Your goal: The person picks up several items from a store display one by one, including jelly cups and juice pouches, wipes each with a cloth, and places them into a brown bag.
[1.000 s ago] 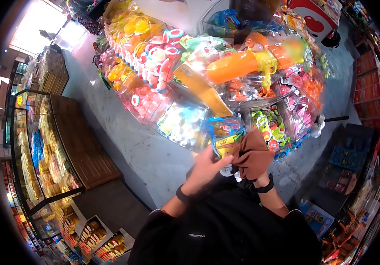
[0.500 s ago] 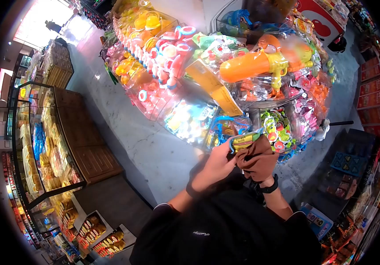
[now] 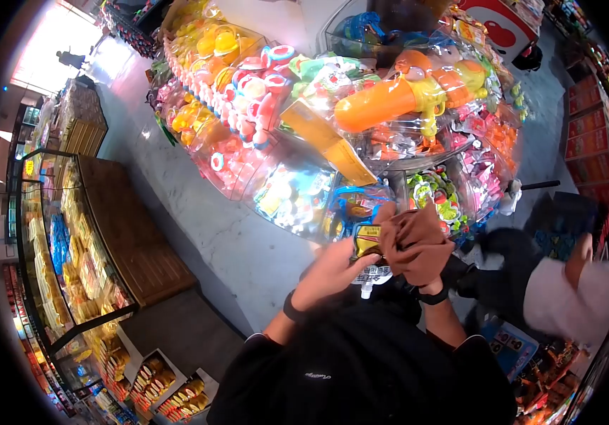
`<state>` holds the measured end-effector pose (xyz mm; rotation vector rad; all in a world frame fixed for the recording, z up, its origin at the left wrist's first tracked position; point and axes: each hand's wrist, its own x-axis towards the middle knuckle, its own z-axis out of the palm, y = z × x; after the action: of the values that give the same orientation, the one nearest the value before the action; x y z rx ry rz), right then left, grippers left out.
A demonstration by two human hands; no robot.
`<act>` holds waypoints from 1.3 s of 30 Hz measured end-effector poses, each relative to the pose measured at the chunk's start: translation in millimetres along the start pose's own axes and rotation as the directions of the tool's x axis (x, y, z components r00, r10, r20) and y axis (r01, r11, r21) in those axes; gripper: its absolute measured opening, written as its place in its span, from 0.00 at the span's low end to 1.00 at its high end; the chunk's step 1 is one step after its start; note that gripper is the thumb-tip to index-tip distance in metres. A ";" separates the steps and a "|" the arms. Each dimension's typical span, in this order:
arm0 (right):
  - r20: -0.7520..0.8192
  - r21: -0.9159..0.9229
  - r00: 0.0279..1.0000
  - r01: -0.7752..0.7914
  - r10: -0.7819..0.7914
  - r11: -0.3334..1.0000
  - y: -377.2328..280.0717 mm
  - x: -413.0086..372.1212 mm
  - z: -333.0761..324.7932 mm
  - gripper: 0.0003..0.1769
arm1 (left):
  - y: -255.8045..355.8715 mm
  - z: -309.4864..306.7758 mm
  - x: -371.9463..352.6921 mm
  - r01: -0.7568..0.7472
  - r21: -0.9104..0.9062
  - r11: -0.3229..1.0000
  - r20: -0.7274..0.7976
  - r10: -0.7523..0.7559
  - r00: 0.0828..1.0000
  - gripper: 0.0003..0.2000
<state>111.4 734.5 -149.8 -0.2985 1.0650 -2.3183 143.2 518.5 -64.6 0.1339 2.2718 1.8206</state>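
My left hand [image 3: 329, 273], with a dark band at the wrist, is closed on a small yellow and green packet [image 3: 367, 239]. A brown cloth [image 3: 418, 248] covers most of my right hand [image 3: 430, 287], whose fingers are hidden under it; a black watch is on that wrist. The packet and the cloth touch in front of my chest. Just below them a white pouch with dark print and a spout [image 3: 369, 282] shows; what holds it is hidden.
A round display with bagged toys [image 3: 389, 103] stands ahead. Glass cases of packaged goods [image 3: 81, 241] line the left, beside a brown wooden panel [image 3: 134, 234]. At the right a blurred person in a light top [image 3: 566, 301] is close by. Red boxes [image 3: 591, 138] stand beyond.
A person has come into view at the right. The white pouch with a spout now shows below the packet. The cloth is bunched higher, and the view has shifted slightly.
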 end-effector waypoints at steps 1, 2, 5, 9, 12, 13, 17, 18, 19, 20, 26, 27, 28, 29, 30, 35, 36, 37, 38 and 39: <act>-0.047 -0.269 0.998 -0.061 0.050 0.961 1.0 -2.9 5.0 0.27 | 0.3 5.4 0.9 -0.034 -0.049 0.998 -0.019 0.033 0.999 0.14; -0.074 -0.385 0.996 -0.080 0.055 0.919 0.6 -3.7 8.0 0.27 | 0.0 9.4 2.1 -0.070 -0.097 0.993 -0.041 0.066 0.997 0.14; -0.092 -0.454 0.996 -0.048 0.007 0.890 -1.3 -4.5 15.1 0.25 | 2.1 7.8 5.3 -0.048 0.019 0.999 0.043 0.047 0.998 0.14; -0.247 -0.756 0.965 -0.134 -0.089 0.640 -27.0 12.4 29.9 0.12 | -5.6 18.4 9.1 -0.134 0.138 0.981 0.052 0.128 0.990 0.14; -0.248 -0.936 0.900 -0.128 -0.357 0.327 -32.4 21.9 23.6 0.07 | -7.9 22.3 10.6 -0.048 0.170 0.984 0.089 0.033 0.995 0.14; -0.311 -0.950 0.888 -0.294 -0.339 0.103 -52.4 24.2 28.6 0.08 | -14.0 22.3 10.4 -0.025 0.180 0.983 0.099 0.007 0.995 0.14; -0.791 -0.578 0.557 -0.543 -0.254 0.609 -84.5 15.2 9.8 0.15 | -82.7 31.6 14.1 0.086 0.397 0.914 0.023 -0.103 0.994 0.15; -0.639 -0.767 0.659 -0.504 -0.397 0.397 -86.6 9.6 2.7 0.15 | -103.5 35.6 17.2 0.125 0.487 0.864 -0.034 -0.125 0.992 0.15; -0.446 -0.890 0.751 -0.431 -0.487 0.150 -84.6 0.6 -4.2 0.16 | -117.2 38.0 21.0 0.183 0.563 0.806 -0.067 -0.176 0.982 0.15; -0.228 -0.937 0.826 -0.329 -0.516 -0.113 -83.6 -4.9 -10.6 0.18 | -129.5 41.7 24.7 0.173 0.551 0.816 -0.091 -0.148 0.985 0.15; -0.579 0.068 0.815 0.060 -0.010 0.996 -33.6 -55.9 -79.2 0.24 | -192.0 62.6 45.2 0.060 0.461 0.885 -0.119 -0.005 0.993 0.13; -0.573 0.132 0.819 0.049 0.036 0.990 -30.4 -61.8 -81.9 0.24 | -190.9 64.1 43.7 0.087 0.428 0.899 -0.105 -0.047 0.993 0.13; -0.563 0.194 0.823 0.039 0.078 0.980 -28.7 -65.2 -85.9 0.24 | -194.3 65.4 40.7 0.109 0.404 0.908 -0.140 -0.056 0.989 0.13; -0.524 0.004 0.850 -0.063 0.056 0.998 -28.8 -67.8 -90.6 0.26 | -200.3 66.2 37.5 0.126 0.380 0.916 -0.173 -0.063 0.983 0.13; -0.482 -0.190 0.875 -0.149 0.040 0.970 -31.4 -68.0 -89.9 0.28 | -200.6 65.2 33.6 0.139 0.356 0.924 -0.200 -0.070 0.977 0.14; -0.355 -0.869 0.931 -0.295 -0.086 0.398 -43.1 -50.4 -58.2 0.32 | -226.1 34.7 8.9 0.289 0.340 0.895 -0.495 -0.091 0.864 0.11; -0.352 -0.864 0.933 -0.296 -0.070 0.408 -42.7 -48.6 -54.0 0.32 | -228.0 20.7 3.2 0.316 0.303 0.899 -0.544 -0.109 0.832 0.10; -0.370 -0.855 0.926 -0.309 -0.071 0.416 -39.5 -45.2 -51.8 0.32 | -229.5 2.6 0.5 0.335 0.268 0.903 -0.590 -0.121 0.799 0.10; -0.387 -0.846 0.919 -0.323 -0.072 0.424 -36.4 -41.8 -49.6 0.32 | -231.5 -15.5 -1.0 0.351 0.231 0.907 -0.631 -0.135 0.764 0.09; -0.428 -0.829 0.900 -0.355 -0.082 0.433 -28.4 -41.6 -50.5 0.32 | -235.0 -33.1 -1.5 0.360 0.227 0.905 -0.638 -0.141 0.757 0.10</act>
<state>112.9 805.0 -160.4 -0.0780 2.4243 -1.4286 153.4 433.7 -286.0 -0.7976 2.8317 1.4423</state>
